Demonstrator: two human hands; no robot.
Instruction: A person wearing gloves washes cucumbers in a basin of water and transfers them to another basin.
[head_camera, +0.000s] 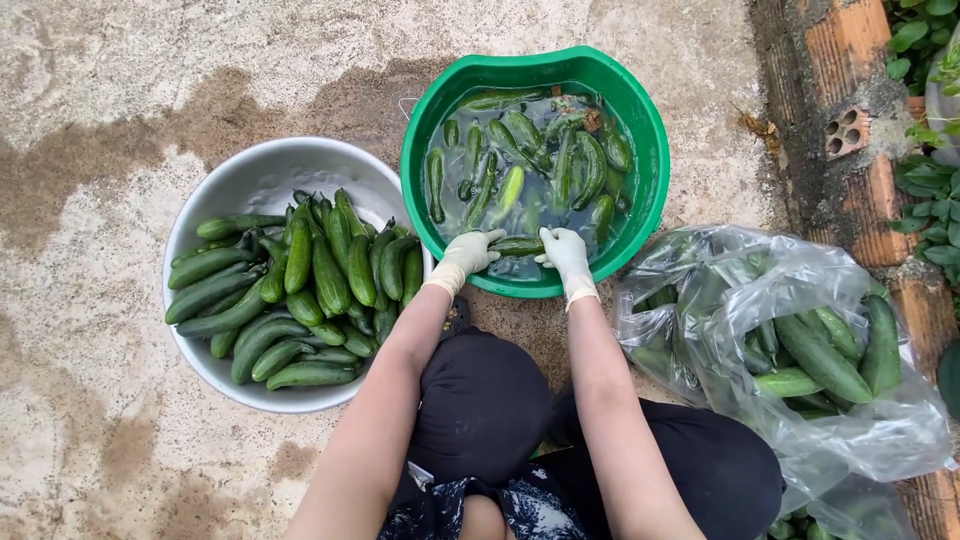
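1. Cucumber (517, 245), dark green, lies crosswise at the near edge of the water in the green tub (648, 190), held between both gloved hands
2. The left hand (468, 255), in a pale glove, is clenched round the cucumber's left end, fingers curled over it
3. The right hand (565, 252), gloved the same, grasps the right end, just above the tub's near rim
4. Both forearms are bare and reach forward from the person's knees, which are clothed in black
5. The tub stands on the concrete floor (120, 80) and holds murky water with many more cucumbers floating or sunk in it, most lying lengthwise away from the person
6. A metal bowl (250, 180) sits to the left of the tub, its rim touching or just beside the tub's; whether they touch cannot be told
7. A pile of cucumbers (300, 290) fills the near half of that bowl, stacked side by side, while the far inner wall shows bare
8. A clear plastic bag (880, 440) lies on the floor to the right, near the right elbow, with larger cucumbers showing through it
9. A wet dark stain spreads over the floor behind the bowl and tub
10. A brick kerb (845, 90) runs along the right side, with green leaves beyond it
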